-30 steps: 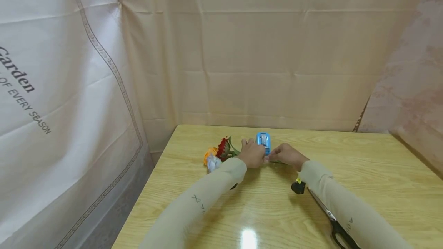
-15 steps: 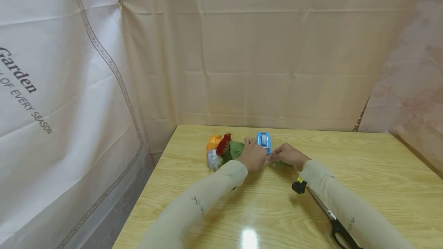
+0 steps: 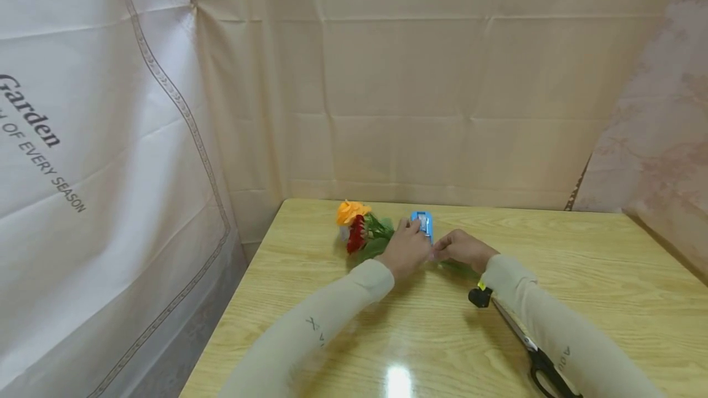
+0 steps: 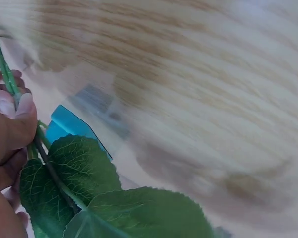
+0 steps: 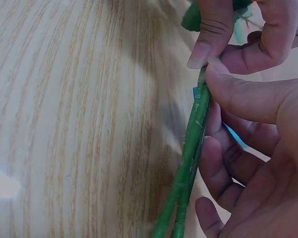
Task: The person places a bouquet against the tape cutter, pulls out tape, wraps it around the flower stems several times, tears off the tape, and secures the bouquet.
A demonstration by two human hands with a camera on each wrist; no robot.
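A small bunch of flowers lies across both hands, with an orange bloom (image 3: 352, 212) and a dark red bloom (image 3: 356, 235) at its left end. A pale bloom is mostly hidden behind them. My left hand (image 3: 408, 250) grips the green stems (image 5: 191, 139) just below the leaves (image 4: 84, 158). Right beside it, my right hand (image 3: 463, 249) pinches the same stems between thumb and fingers, the two thumbs almost meeting in the right wrist view. The stem ends extend past the right hand. A blue tape dispenser (image 3: 423, 224) stands just behind the hands.
Black-handled scissors (image 3: 532, 347) lie partly under the right forearm. A small black object with a yellow part (image 3: 480, 296) sits near the right cuff. The wooden table (image 3: 431, 330) ends at a beige cloth (image 3: 409, 91) behind.
The bunch has turned in my hands: the orange bloom has moved up and right, and the pale one has gone behind the red. Both hands stay on the stems.
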